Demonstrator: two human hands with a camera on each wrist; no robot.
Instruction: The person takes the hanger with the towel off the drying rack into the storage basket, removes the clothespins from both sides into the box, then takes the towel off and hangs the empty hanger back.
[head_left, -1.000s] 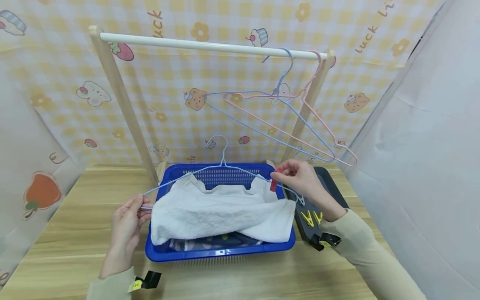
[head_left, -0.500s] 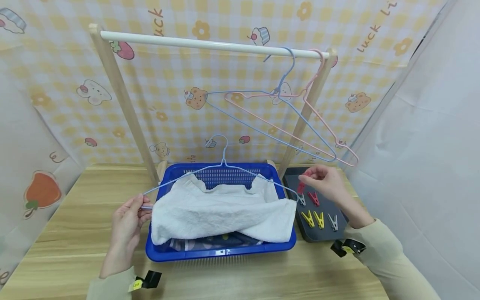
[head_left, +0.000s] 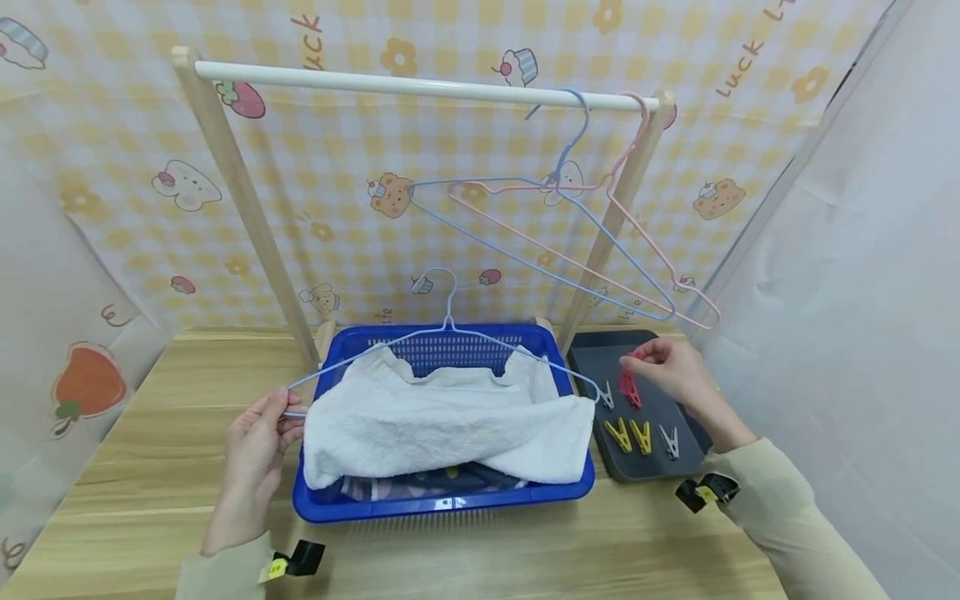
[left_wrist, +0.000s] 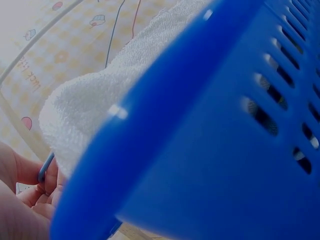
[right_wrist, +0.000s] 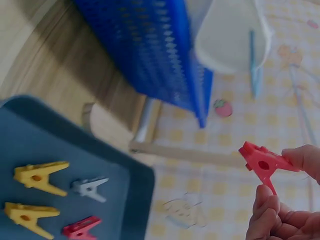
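Observation:
My left hand [head_left: 257,440] grips the left end of a light blue hanger [head_left: 447,327], whose hook points up. A white towel [head_left: 442,425] lies draped over the hanger's lower bar, above a blue basket [head_left: 442,507]. Over the dark tray [head_left: 600,354] at the right, my right hand [head_left: 671,375] pinches a red clothespin [right_wrist: 264,164] by its handles between thumb and fingers. Inside the tray are a second red clothespin [right_wrist: 82,229], two yellow clothespins [head_left: 630,437] and grey clothespins [head_left: 669,442]. The left wrist view mostly shows the basket's wall.
Behind the basket stands a wooden rack with a white rod [head_left: 420,87]. A blue hanger [head_left: 510,250] and a pink hanger [head_left: 660,250] hang at its right end. Dark patterned cloth [head_left: 442,481] shows inside the basket, under the towel.
My right hand has moved right, from the hanger's right arm to above the tray, carrying the red clothespin. The left hand, hanger and towel have stayed in place.

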